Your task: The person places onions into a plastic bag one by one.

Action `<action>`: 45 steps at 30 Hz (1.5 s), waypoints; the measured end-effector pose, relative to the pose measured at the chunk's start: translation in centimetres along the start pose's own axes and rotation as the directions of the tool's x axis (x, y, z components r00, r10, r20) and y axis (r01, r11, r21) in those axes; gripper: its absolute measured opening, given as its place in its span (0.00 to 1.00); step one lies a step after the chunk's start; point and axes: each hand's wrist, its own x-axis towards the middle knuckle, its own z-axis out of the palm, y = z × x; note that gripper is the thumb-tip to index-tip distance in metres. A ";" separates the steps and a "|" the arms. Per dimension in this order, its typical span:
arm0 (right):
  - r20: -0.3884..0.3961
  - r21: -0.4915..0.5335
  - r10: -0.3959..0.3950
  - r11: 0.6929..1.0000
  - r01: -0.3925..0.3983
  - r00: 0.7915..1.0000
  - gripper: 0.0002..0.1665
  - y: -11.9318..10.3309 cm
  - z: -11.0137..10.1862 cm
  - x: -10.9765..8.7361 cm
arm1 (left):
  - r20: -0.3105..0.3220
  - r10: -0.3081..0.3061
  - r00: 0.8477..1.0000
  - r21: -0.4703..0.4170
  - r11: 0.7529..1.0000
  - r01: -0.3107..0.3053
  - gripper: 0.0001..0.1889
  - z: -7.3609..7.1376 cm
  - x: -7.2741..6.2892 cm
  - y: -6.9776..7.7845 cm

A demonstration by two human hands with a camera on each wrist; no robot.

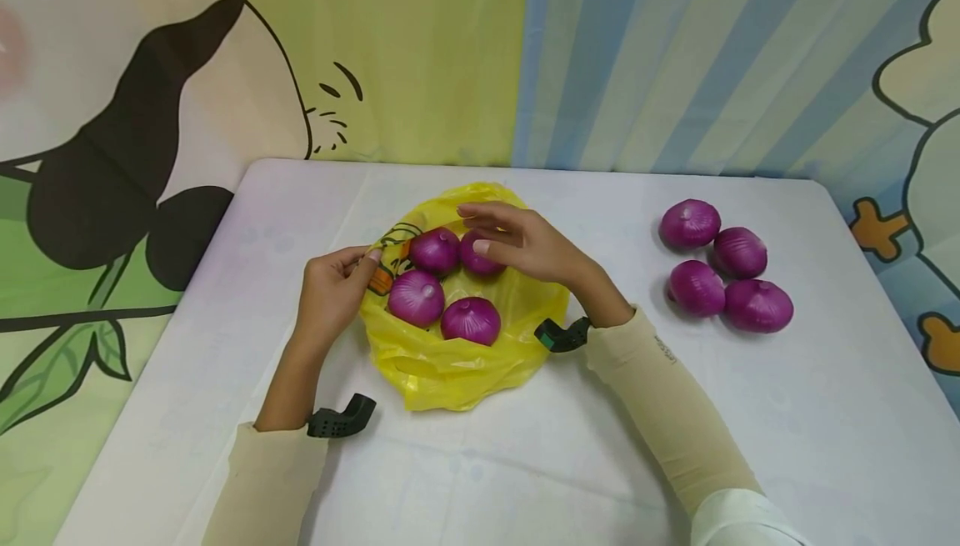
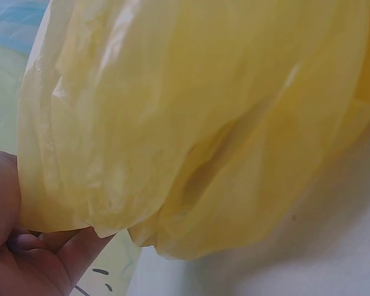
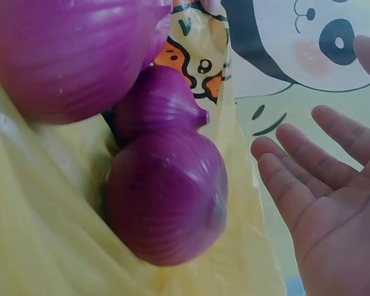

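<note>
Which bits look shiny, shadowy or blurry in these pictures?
Head view: a soft shadow beside the left sleeve; left wrist view: pale glare streaks on the yellow bag, grey shadow on the table; right wrist view: the yellow bag looks blurry at lower left, while the lowest onion shows clearer stripes.

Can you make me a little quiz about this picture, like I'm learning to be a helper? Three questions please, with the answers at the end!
1. How many purple onions lie on the table outside the yellow bag?
2. True or false: the right hand is squeezing an onion.
3. Which hand pinches the bag's edge? A) left B) right C) neither

Key:
1. Four.
2. False; the right hand has its fingers apart and holds nothing.
3. A; the left hand pinches it.
</note>
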 end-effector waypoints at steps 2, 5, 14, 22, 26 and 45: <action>-0.007 -0.008 -0.007 1.000 0.007 1.000 0.29 -0.1 -0.3 -0.3 | -0.002 -0.001 1.000 0.000 1.000 0.001 0.22 0.0 0.0 0.0; -0.017 -0.002 -0.021 1.000 0.021 1.000 0.29 -0.2 -0.8 -0.8 | -0.002 0.000 1.000 0.001 1.000 0.000 0.22 -0.1 0.1 0.1; -0.064 0.009 -0.068 0.998 0.068 0.996 0.28 0.1 -2.0 -2.3 | 0.002 -0.007 1.000 0.006 1.000 0.007 0.22 -0.1 0.1 0.2; -0.109 -0.012 -0.057 0.998 0.056 0.992 0.28 0.1 -3.4 -4.8 | 0.015 -0.008 1.000 -0.025 1.000 0.009 0.21 0.0 0.2 0.6; -0.126 -0.061 -0.054 0.997 0.046 0.991 0.28 -0.1 -4.1 -5.9 | 0.019 -0.014 1.000 -0.036 0.999 0.015 0.22 0.1 0.2 0.6; -0.219 -0.163 -0.017 0.987 -0.019 0.976 0.32 -0.3 -6.5 -11.8 | 0.005 -0.032 0.999 -0.007 0.999 0.033 0.22 -0.1 -0.2 0.4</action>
